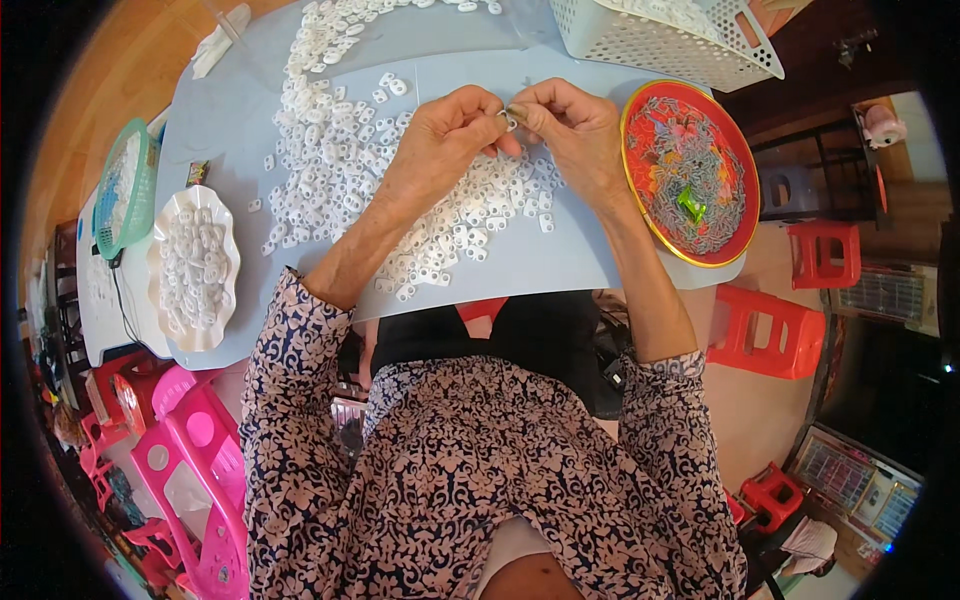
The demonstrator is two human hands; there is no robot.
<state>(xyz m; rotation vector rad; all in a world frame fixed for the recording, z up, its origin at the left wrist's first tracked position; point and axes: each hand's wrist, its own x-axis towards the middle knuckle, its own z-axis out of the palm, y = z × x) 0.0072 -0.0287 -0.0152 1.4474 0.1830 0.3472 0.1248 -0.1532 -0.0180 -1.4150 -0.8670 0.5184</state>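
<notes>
Over the far middle of the table, my left hand (455, 125) and my right hand (577, 130) meet with thumbs and fingers pinched together. Between their fingertips is a small white plastic piece (511, 121), mostly covered; whether a grey part is with it I cannot tell. Beneath and to the left of the hands spreads a loose heap of white two-holed plastic pieces (330, 165). Close by my right wrist sits a round red tray (632, 165) with a gold rim. It holds many thin grey parts (715, 150) and a bright green wrapper (691, 204).
A white scalloped dish (232, 262) of white pieces stands left on the blue-grey table (560, 270). Beyond it is a green basket (147, 200). A perforated grey basket (640, 50) stands far right. Red stools (770, 335) and a pink chair (190, 470) are around the table.
</notes>
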